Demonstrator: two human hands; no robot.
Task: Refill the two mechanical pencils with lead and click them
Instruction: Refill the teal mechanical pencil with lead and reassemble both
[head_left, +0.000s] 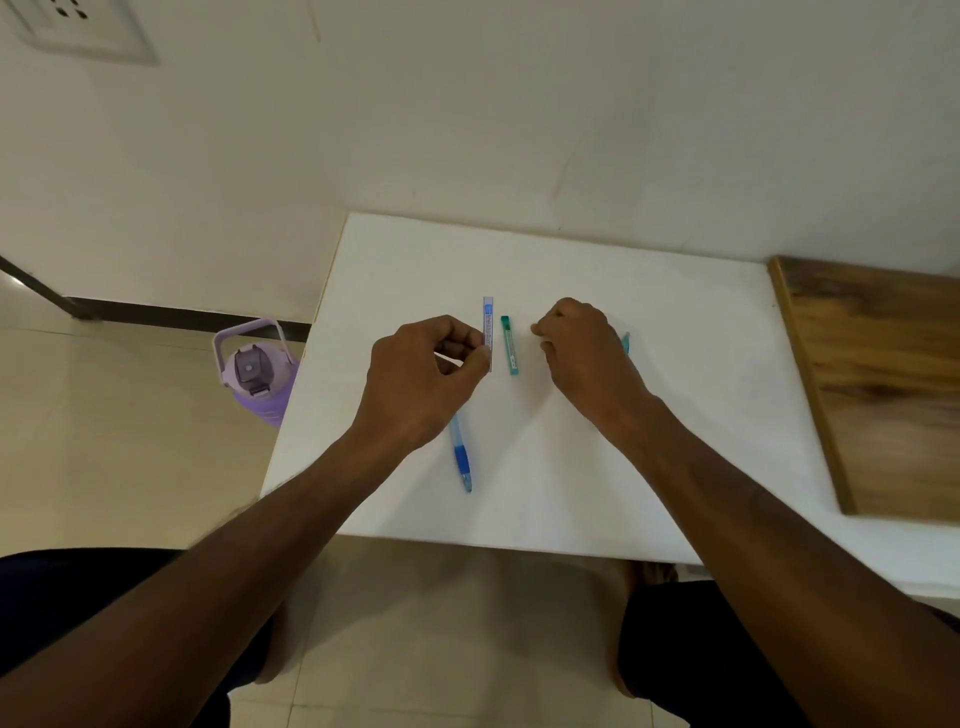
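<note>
White tabletop (597, 467): it carries everything; a wooden board (883, 384) butts against its right edge, and a purple bottle (257, 371) stands on the floor off its left edge.

My left hand (421, 382): fingers curled over the upper end of the blue pencil, fingertips touching or pinching the clear case — I cannot tell from here which of the two I am actually gripping.

My right hand (584, 348): curled over the top of the teal pencil, thumb and forefinger drawn together toward the green case; whether they pinch anything is hidden.

Blue mechanical pencil (461, 457): lies near the middle of the tabletop, tip toward the near edge, upper half under my left hand.

Teal mechanical pencil (625, 343): only a short end shows past my right hand, toward the right edge.

Clear lead case (488, 325): upright on the page, pointing at the far edge, just beside the green one.

Green lead case (509, 345): flat between my two hands, untouched.

Step in hand: the very start, I judge — picking up lead and pencil; neither pencil looks opened.

Next move: lift the case, open its cap, and free a pencil's push-button without snapping the thin leads.
</note>
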